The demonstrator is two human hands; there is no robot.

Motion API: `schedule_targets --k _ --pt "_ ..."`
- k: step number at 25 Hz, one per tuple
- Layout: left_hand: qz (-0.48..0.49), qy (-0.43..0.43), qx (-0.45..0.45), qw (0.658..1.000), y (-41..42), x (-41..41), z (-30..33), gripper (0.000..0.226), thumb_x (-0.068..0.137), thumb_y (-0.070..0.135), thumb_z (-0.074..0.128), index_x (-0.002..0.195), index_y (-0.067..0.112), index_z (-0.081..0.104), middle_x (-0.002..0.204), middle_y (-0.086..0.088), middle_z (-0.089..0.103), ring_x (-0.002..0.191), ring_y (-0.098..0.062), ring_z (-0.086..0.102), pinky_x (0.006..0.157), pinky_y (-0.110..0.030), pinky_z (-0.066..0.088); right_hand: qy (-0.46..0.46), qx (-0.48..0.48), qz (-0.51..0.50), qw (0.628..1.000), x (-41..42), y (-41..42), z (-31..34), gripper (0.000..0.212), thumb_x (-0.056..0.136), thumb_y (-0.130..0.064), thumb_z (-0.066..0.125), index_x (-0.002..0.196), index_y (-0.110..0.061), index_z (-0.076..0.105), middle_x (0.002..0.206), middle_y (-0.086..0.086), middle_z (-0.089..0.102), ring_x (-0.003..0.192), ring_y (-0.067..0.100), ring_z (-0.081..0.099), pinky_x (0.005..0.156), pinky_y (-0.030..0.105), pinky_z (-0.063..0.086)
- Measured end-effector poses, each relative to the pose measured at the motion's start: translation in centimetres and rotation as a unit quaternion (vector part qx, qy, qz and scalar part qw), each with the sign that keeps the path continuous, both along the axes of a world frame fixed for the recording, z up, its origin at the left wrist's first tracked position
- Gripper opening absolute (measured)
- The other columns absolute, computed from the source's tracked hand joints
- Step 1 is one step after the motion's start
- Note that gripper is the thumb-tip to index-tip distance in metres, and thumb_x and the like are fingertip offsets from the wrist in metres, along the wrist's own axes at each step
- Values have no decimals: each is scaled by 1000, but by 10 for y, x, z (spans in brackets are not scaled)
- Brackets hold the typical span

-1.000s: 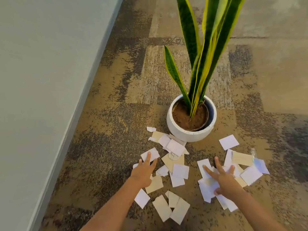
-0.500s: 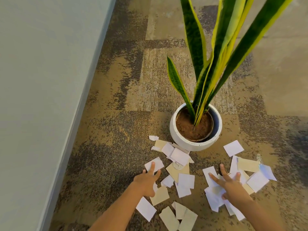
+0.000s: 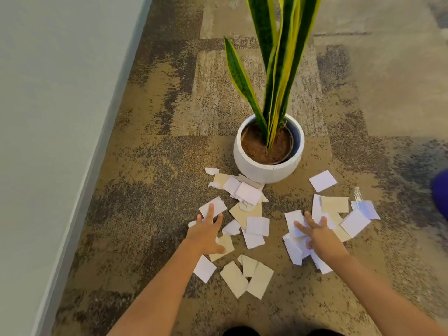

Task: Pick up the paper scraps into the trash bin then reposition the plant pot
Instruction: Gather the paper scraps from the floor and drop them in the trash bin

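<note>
Carpet [image 3: 155, 180] in mottled brown and grey fills the head view, with a pale wall [image 3: 48, 117] along its left edge. Your paper scraps [image 3: 257, 225] lie loose on the floor in front of the plant pot [image 3: 268, 169], in two clusters, some touching the pot's base. No trash bin is identifiable; a blue shape [image 3: 441, 190] at the right edge is cut off.

Your left hand [image 3: 206, 235] rests spread and flat on the left cluster, holding nothing. Your right hand [image 3: 320, 237] has its fingers [image 3: 309, 219] splayed over the right cluster, starting to bunch white pieces.

Handling: scraps are light, thin and flat; rake them into a pile, then pinch the bunch. The pot looks heavy; grip its wall low, with both hands.

Compared with a second ago, the view sits closer, and the right cluster is more gathered.
</note>
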State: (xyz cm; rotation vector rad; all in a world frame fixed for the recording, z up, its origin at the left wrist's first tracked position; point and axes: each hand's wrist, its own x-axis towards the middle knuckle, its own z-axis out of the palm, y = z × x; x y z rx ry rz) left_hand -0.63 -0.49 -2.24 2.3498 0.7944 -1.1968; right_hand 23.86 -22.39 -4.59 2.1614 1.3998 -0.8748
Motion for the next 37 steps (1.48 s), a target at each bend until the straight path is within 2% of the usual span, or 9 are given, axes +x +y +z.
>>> schedule_targets --k 8,13,18,21,23,27,30,34,37 --pt "208 -86 35 974 -61 16 -11 96 83 55 61 152 24 2 159 -4 -20 145 -44 -12 111 -58 30 31 111 -55 992 -1 -18 -5 52 92 -2 44 141 -18 39 160 6 15 143 34 21 102 39 40" --pt "292 -106 115 944 -97 42 -7 76 84 35 67 144 18 23 151 -14 13 137 -38 19 103 -45 40 39 187 -46 980 2 -34 -1 50 92 -14 54 139 -24 41 150 12 29 128 34 37 81 38 51" --pt "306 -113 136 936 -105 55 -6 52 88 23 62 131 12 36 136 -16 32 120 -37 37 98 -40 39 -15 175 -187 967 56 -28 10 104 68 -60 72 149 -30 13 157 16 7 141 42 17 99 54 40" --pt "305 -115 128 937 -104 58 -5 39 90 16 57 125 10 42 132 -16 36 115 -37 41 96 -40 39 17 116 -335 935 98 -26 15 133 53 -66 78 148 -36 -10 157 9 -23 144 43 -13 105 70 23" --pt "294 -114 125 941 -104 57 -6 37 89 14 58 123 10 44 131 -15 36 112 -36 44 95 -38 40 49 78 -334 938 115 -30 16 137 52 -63 81 146 -38 -17 155 12 -30 140 48 -21 103 75 15" --pt "286 -135 109 942 -102 58 -5 28 86 8 60 113 8 49 121 -14 47 107 -35 49 89 -39 42 28 52 -278 959 108 -41 10 114 60 -53 82 148 -35 11 154 17 2 141 47 7 103 64 35" --pt "320 -176 74 928 -101 61 -1 15 84 3 59 98 7 54 105 -15 59 97 -33 55 77 -40 46 10 132 -281 950 97 -50 2 88 65 -42 82 138 -23 37 131 13 33 123 36 34 90 48 48" --pt "397 -236 52 886 -105 64 12 11 85 5 60 82 14 56 85 -10 63 77 -25 54 59 -30 40 97 158 -337 923 94 -54 -1 63 75 -23 78 131 -8 52 119 16 62 107 34 58 85 42 53" --pt "473 -277 28 836 -108 73 30 8 85 9 63 85 16 59 83 -3 59 77 -23 55 62 -28 42 109 178 -360 909 90 -52 8 42 76 -24 77 112 -7 63 97 14 66 90 29 61 66 34 51"
